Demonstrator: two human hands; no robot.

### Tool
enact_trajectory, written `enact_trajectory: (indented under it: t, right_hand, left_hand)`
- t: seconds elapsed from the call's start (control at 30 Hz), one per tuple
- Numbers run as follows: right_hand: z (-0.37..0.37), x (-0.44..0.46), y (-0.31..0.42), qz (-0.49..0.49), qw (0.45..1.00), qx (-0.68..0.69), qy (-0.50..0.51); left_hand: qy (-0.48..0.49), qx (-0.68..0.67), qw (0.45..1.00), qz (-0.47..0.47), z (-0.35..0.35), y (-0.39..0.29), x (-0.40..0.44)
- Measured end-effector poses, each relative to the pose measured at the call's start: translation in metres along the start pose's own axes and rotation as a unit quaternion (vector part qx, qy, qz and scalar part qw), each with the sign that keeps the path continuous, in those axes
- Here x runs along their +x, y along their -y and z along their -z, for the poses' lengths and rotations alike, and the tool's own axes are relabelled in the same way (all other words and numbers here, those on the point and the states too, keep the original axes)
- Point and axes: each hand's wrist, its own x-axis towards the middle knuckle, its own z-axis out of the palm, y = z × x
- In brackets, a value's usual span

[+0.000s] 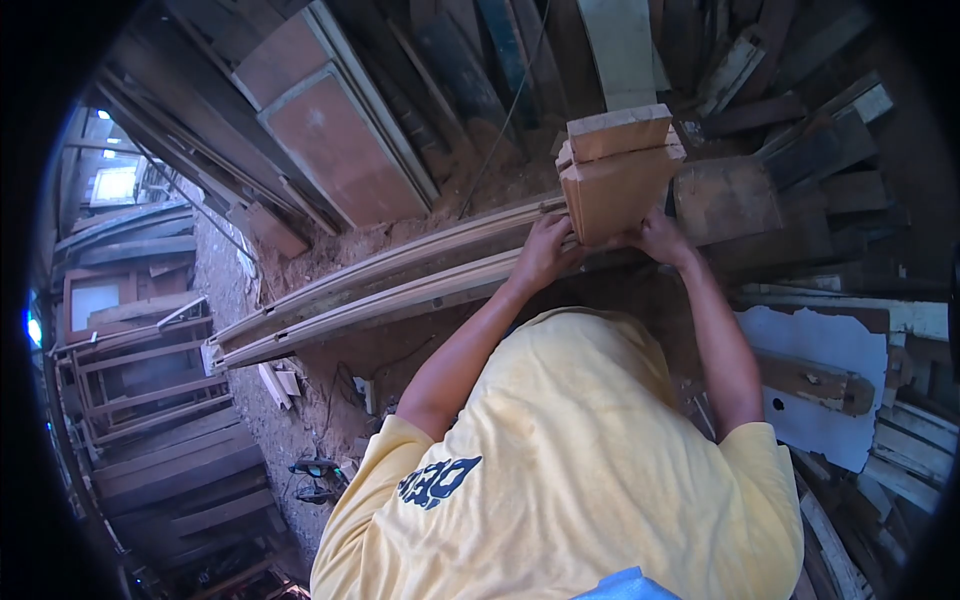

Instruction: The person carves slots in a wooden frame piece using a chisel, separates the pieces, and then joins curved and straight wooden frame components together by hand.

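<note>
A short stack of pale wooden boards [622,190] stands on end in front of my chest, its boards lying face to face. My left hand [545,252] grips the lower left edge of the stack, fingers bent and partly hidden. On the opposite side, my right hand [660,238] is closed around the lower right edge, its fingertips out of sight behind the wood. Two long grooved wooden rails [400,290] run from beside my left hand toward the left, nearly parallel, with a dark gap between them.
Reddish wooden panels [345,150] lean beyond the rails. Planks and offcuts crowd the right side, near a white sheet [815,345] with a board on it. A dark tool [315,480] lies on the ground at lower left, beside stacked wooden frames [140,380].
</note>
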Motion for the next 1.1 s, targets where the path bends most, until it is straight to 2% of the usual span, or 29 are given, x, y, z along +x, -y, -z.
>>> enact_trajectory:
  t: [0.17,0.23,0.3,0.43,0.5,0.53,0.6,0.63,0.7,0.83,0.9,0.93,1.0,1.03,1.1]
  right_hand:
    - [0.0,-0.003,0.014,0.005,1.0,-0.009,-0.01]
    - [0.0,-0.003,0.014,0.019,1.0,0.002,-0.023]
    - [0.001,-0.004,0.01,0.037,0.993,-0.107,-0.033]
    - [-0.003,-0.009,0.021,-0.002,0.988,-0.144,-0.051]
    - [0.0,-0.005,0.013,0.062,0.988,-0.137,-0.045]
    - [0.003,-0.002,0.005,0.062,0.988,-0.137,-0.045]
    - [0.012,0.005,-0.009,0.089,0.965,-0.245,-0.011]
    - [0.012,0.005,-0.009,0.087,0.966,-0.244,-0.01]
    - [0.012,0.007,-0.009,0.011,0.963,-0.268,-0.003]
    - [0.008,0.004,-0.013,0.008,0.963,-0.27,-0.005]
    - [0.005,0.002,-0.001,-0.034,0.989,-0.145,0.009]
    - [0.005,0.004,0.013,-0.033,0.989,-0.146,0.015]
    - [0.005,0.0,0.047,0.096,0.994,-0.03,-0.039]
    - [0.006,-0.003,0.06,0.094,0.995,-0.03,-0.034]
    - [0.009,-0.005,0.078,0.023,0.999,0.033,-0.002]
  left_hand:
    - [0.011,-0.047,0.998,0.048,-0.011,-0.002,0.001]
    - [0.052,0.056,0.995,0.059,-0.017,0.0,-0.001]
    - [0.046,0.067,0.995,0.06,-0.026,0.011,-0.001]
    - [0.032,0.081,0.995,0.054,-0.028,0.008,0.0]
    - [0.021,0.095,0.993,0.061,-0.032,0.008,-0.002]
    - [0.016,0.108,0.992,0.068,-0.033,0.009,-0.004]
    - [0.012,0.099,0.993,0.07,-0.028,0.001,0.0]
    - [0.009,0.09,0.993,0.072,-0.028,-0.001,-0.001]
    - [0.03,0.091,0.992,0.081,-0.024,-0.002,0.002]
    - [0.043,0.094,0.992,0.067,-0.02,-0.001,0.003]
    - [0.039,0.092,0.993,0.07,-0.026,0.005,-0.001]
    - [0.036,0.092,0.993,0.069,-0.027,0.01,-0.001]
    - [0.023,0.077,0.994,0.079,-0.024,0.005,-0.002]
    - [0.013,0.062,0.995,0.082,-0.023,0.002,-0.003]
    - [-0.004,0.038,0.997,0.071,-0.021,0.0,-0.003]
